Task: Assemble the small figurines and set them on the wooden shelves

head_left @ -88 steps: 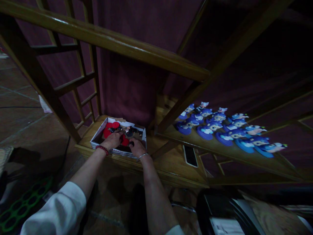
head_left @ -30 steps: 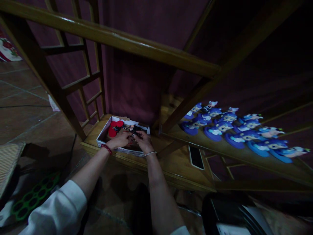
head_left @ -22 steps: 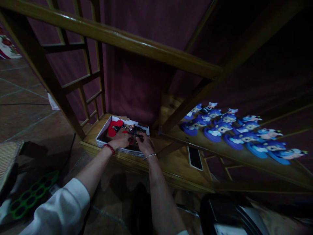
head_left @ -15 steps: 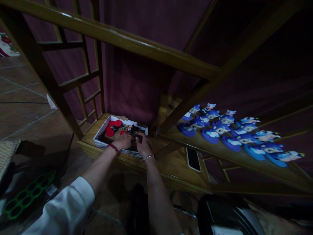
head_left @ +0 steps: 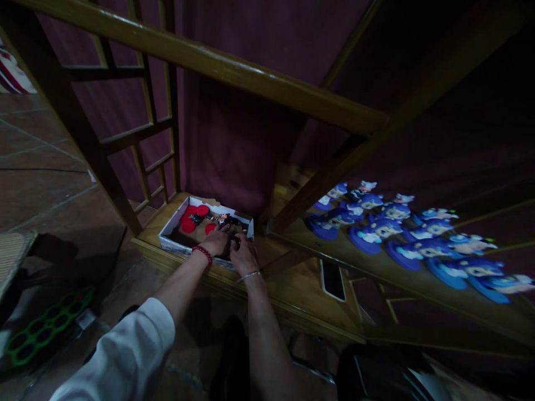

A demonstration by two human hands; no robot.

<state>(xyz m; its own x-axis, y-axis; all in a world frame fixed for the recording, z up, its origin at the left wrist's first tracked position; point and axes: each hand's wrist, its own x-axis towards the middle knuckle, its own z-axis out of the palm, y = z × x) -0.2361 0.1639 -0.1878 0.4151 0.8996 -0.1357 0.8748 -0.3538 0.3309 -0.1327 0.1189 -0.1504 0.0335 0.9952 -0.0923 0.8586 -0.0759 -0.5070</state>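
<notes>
A shallow white cardboard box [head_left: 172,246] sits on the lower wooden shelf. Inside it lie red round discs [head_left: 188,224] and small dark figures [head_left: 225,219] with bits of gold and white. My left hand [head_left: 217,241], with a red bead bracelet, reaches over the near wall, its fingers bent down among the dark pieces. Beside it, at the box's right end, my right hand [head_left: 243,255], with a silver bangle, has its fingers curled around something dark. The two hands nearly meet. What their fingertips hold is too dark and covered to make out.
A phone [head_left: 332,280] lies on the lower shelf to the right. Several blue-haired figurines [head_left: 378,228] on round blue bases stand in rows on the higher shelf. Wooden bars [head_left: 251,78] cross above my hands. A green rack with round holes [head_left: 50,323] is low on the left.
My left hand has shifted slightly right and a little up, closer over the dark pieces. My right hand has dipped slightly, still curled. The view has turned a little.
</notes>
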